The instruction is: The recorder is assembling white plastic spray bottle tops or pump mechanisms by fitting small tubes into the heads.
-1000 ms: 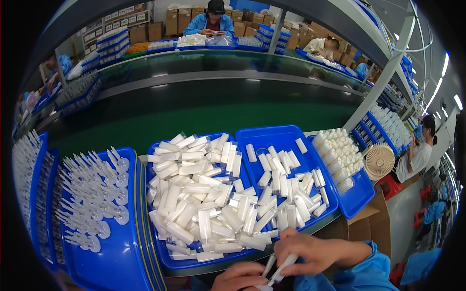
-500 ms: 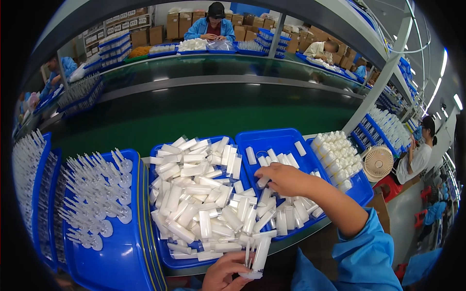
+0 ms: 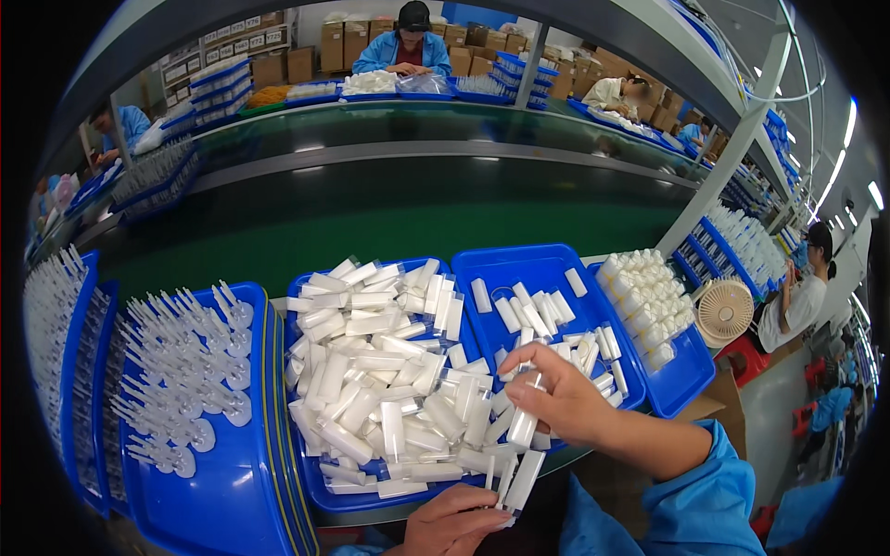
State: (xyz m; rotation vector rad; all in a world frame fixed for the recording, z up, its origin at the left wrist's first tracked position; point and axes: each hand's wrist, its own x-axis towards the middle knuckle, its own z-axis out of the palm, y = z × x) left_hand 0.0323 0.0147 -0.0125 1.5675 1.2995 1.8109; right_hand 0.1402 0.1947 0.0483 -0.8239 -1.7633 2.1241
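Note:
Close to the front edge, my left hand [image 3: 452, 522] pinches the base of a white plastic part [image 3: 525, 480] with thin upright prongs and a rectangular white block standing beside them. My right hand [image 3: 565, 400] holds a white rectangular block [image 3: 524, 426] between thumb and fingers, just above the left hand's part. Whether the two touch is hard to tell. Behind both hands, a blue tray [image 3: 338, 503] is heaped with clear-wrapped white blocks [image 3: 392, 428]. A second blue tray [image 3: 519, 267], partly under my right hand, has loose white blocks [image 3: 536, 310].
On the left, a blue tray [image 3: 209, 505] bears rows of white pronged parts [image 3: 190, 371], with more filled trays beside it. White pieces [image 3: 644, 301] stand in a tray at right, near a beige fan [image 3: 724, 310]. Behind runs a green conveyor [image 3: 371, 208]; people work beyond it.
My right hand has come from the right-hand tray toward my left hand, bringing a white block. The left hand has shifted slightly right with its part.

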